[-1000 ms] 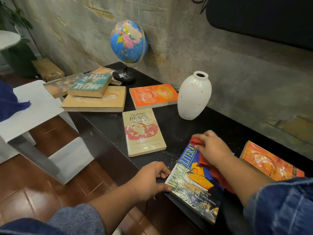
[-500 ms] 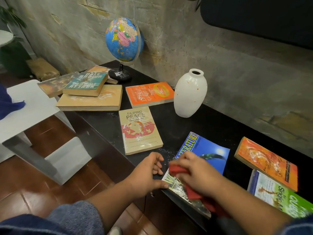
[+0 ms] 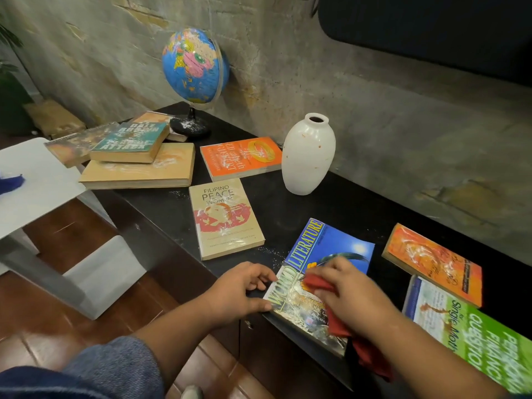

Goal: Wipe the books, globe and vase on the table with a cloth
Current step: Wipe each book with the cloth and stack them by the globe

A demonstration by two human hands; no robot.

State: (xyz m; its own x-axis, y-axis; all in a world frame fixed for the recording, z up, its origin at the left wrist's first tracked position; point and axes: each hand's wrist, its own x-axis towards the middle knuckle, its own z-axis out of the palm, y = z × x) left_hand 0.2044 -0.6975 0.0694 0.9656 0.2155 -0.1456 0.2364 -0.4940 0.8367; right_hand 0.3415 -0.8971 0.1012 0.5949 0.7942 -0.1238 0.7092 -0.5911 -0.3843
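Observation:
My right hand [image 3: 349,295] presses a red cloth [image 3: 339,321] onto the blue World Literature book [image 3: 331,249] at the black table's [image 3: 161,208] front edge. My left hand [image 3: 239,289] pins that book's near left corner with thumb and fingers. A beige Filipino Peace Women book [image 3: 224,217] lies to the left. Behind it are an orange book [image 3: 239,156], a white vase [image 3: 308,156] and a blue globe [image 3: 194,67] on a dusty black base. Stacked books [image 3: 138,159] sit at the far left. Dust specks lie between the two near books.
Two more books lie at the right: an orange one [image 3: 434,260] and a green-and-white one [image 3: 475,332]. A rough concrete wall [image 3: 374,96] backs the table. A white stand [image 3: 37,180] with a blue cloth [image 3: 11,182] is left of the table, over a brown tiled floor.
My right hand swept the red cloth from the book's far end down to its near end, then back up toward the middle. The left hand stayed on the book's corner.

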